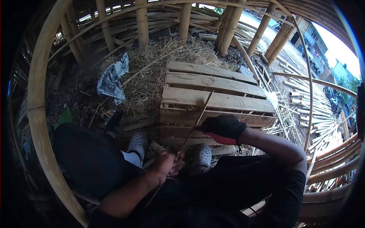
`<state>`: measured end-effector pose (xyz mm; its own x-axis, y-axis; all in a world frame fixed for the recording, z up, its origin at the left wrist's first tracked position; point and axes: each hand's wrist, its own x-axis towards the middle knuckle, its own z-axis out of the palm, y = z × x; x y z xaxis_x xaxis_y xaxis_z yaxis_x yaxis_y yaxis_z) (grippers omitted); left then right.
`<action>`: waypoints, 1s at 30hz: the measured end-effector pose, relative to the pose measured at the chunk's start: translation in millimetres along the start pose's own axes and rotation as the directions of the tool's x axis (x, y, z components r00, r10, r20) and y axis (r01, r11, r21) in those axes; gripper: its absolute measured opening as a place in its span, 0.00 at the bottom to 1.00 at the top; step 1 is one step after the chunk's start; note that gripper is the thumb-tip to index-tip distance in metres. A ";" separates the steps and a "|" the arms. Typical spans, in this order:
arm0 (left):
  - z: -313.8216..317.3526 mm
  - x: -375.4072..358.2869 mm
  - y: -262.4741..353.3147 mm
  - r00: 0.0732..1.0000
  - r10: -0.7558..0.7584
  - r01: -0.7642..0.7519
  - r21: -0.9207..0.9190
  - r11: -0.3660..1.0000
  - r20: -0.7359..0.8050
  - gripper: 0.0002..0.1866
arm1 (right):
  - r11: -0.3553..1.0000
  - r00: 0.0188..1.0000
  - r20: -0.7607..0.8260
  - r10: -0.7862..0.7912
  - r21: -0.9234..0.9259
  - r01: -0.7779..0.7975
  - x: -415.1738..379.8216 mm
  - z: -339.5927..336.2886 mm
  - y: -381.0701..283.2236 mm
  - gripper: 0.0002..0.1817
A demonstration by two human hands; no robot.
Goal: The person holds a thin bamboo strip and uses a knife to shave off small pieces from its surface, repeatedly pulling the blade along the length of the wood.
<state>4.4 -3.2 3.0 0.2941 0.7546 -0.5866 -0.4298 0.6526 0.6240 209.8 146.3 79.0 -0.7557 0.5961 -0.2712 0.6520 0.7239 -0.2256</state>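
A thin bamboo strip point(205, 104) slants from over the wooden pallet down toward my lap. My left hand point(167, 165), bare, is closed around its lower part, between my knees. Higher up, my right hand point(222, 127) wears a black and red glove. Its fingers are curled and reach the strip from the right side. Whatever else may sit inside the gloved fingers is hidden by the dark glove. The strip's lower end runs past my left wrist and fades against my dark clothes.
A slatted wooden pallet point(213, 89) lies in front of my feet. Crumpled newspaper point(113, 79) rests on straw point(148, 76) to its left. Bamboo posts point(228, 28) and a curved pole point(38, 114) surround me. Many cut bamboo poles point(315, 102) lie at the right.
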 end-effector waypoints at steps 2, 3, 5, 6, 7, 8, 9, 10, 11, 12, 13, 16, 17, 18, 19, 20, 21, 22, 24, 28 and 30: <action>-1.3 0.2 -1.6 1.000 -0.020 0.020 -0.024 1.000 0.006 0.12 | 0.989 0.990 -0.066 -0.127 -0.086 0.121 1.3 13.4 -2.6 0.21; -2.8 0.4 -0.4 0.999 -0.035 0.036 -0.046 0.998 0.032 0.11 | 0.989 0.990 -0.061 -0.127 -0.083 0.121 2.9 12.9 -6.1 0.21; -4.5 1.5 3.0 0.997 -0.053 0.056 -0.067 0.996 0.054 0.11 | 0.946 0.999 0.000 -0.048 -0.321 0.045 7.4 7.6 -12.4 0.20; -4.8 2.1 4.7 0.996 -0.062 0.066 -0.072 0.995 0.061 0.11 | 0.947 0.999 0.003 -0.049 -0.317 0.048 9.0 7.3 -12.1 0.20; -5.2 1.9 4.2 0.995 -0.072 0.077 -0.077 0.994 0.069 0.11 | 0.933 0.997 -0.039 -0.061 -0.357 0.043 10.1 7.1 -11.5 0.21; -5.1 1.7 2.8 0.995 -0.075 0.081 -0.079 0.994 0.068 0.11 | 0.917 0.994 -0.081 -0.073 -0.398 0.035 11.5 5.4 -9.8 0.22; -4.3 1.6 2.1 0.995 -0.071 0.076 -0.080 0.994 0.068 0.10 | 0.918 0.988 -0.144 -0.051 -0.397 -0.011 16.9 3.6 3.0 0.21; -4.0 1.8 2.1 0.996 -0.063 0.068 -0.080 0.994 0.070 0.10 | 0.917 0.978 -0.208 -0.029 -0.396 -0.057 24.9 1.0 24.6 0.21; -3.5 0.2 2.6 0.995 -0.061 0.067 -0.081 0.994 0.073 0.10 | 0.857 0.975 -0.222 0.014 -0.499 -0.126 32.0 -5.1 47.2 0.21; -2.9 -2.4 3.6 0.993 -0.068 0.076 -0.089 0.993 0.097 0.10 | 0.851 0.945 -0.300 0.129 -0.455 -0.261 35.5 -9.3 71.3 0.23; -3.2 -4.4 3.9 0.990 -0.076 0.087 -0.096 0.992 0.120 0.10 | 0.851 0.923 -0.340 0.181 -0.416 -0.320 37.3 -14.6 90.7 0.20; -8.1 -5.8 0.2 0.986 -0.085 0.101 -0.107 0.989 0.145 0.10 | 0.800 0.868 -0.320 0.379 -0.359 -0.482 33.8 -9.8 133.0 0.26; -9.4 -4.1 2.2 0.987 -0.076 0.092 -0.107 0.990 0.145 0.10 | 0.790 0.826 -0.355 0.438 -0.287 -0.542 34.0 -7.5 140.7 0.27; -10.7 -2.1 2.7 0.988 -0.068 0.083 -0.109 0.991 0.139 0.10 | 0.796 0.829 -0.388 0.402 -0.299 -0.526 31.3 -9.3 137.0 0.25; -11.2 -2.0 -0.5 0.989 -0.069 0.085 -0.116 0.990 0.132 0.10 | 0.798 0.836 -0.380 0.396 -0.307 -0.518 28.4 -11.9 121.9 0.25; -10.1 -2.5 -2.3 0.989 -0.071 0.088 -0.127 0.988 0.131 0.10 | 0.750 0.780 -0.475 0.407 -0.314 -0.582 26.9 -13.8 104.2 0.23; -8.3 -3.2 -1.8 0.995 -0.042 0.051 -0.097 0.994 0.094 0.11 | 0.698 0.713 -0.567 0.412 -0.307 -0.647 24.5 -12.0 93.3 0.20; -6.7 -3.1 -0.6 0.998 -0.008 0.011 -0.060 0.998 0.057 0.12 | 0.784 0.667 -0.727 0.162 -0.316 -0.535 23.0 -5.9 90.0 0.27; -1.1 -2.4 -3.7 0.999 0.047 -0.046 0.012 0.999 -0.022 0.14 | 0.816 0.701 -0.707 0.092 -0.350 -0.460 13.7 -17.8 53.6 0.25; -1.6 4.7 -9.9 0.982 0.143 -0.127 0.129 0.983 -0.126 0.20 | 0.896 0.895 -0.419 -0.149 -0.441 -0.057 -5.9 -15.5 -7.5 0.19; -0.2 4.7 -11.4 0.973 0.180 -0.157 0.155 0.975 -0.145 0.19 | 0.926 0.880 -0.418 -0.224 -0.372 0.059 -3.5 4.3 -20.1 0.20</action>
<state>10.5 -7.2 -7.0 0.0848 0.8414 -0.5337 -0.3327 0.5288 0.7809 199.7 128.2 80.5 -0.8371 0.5081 0.2028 0.5366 0.8348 0.1232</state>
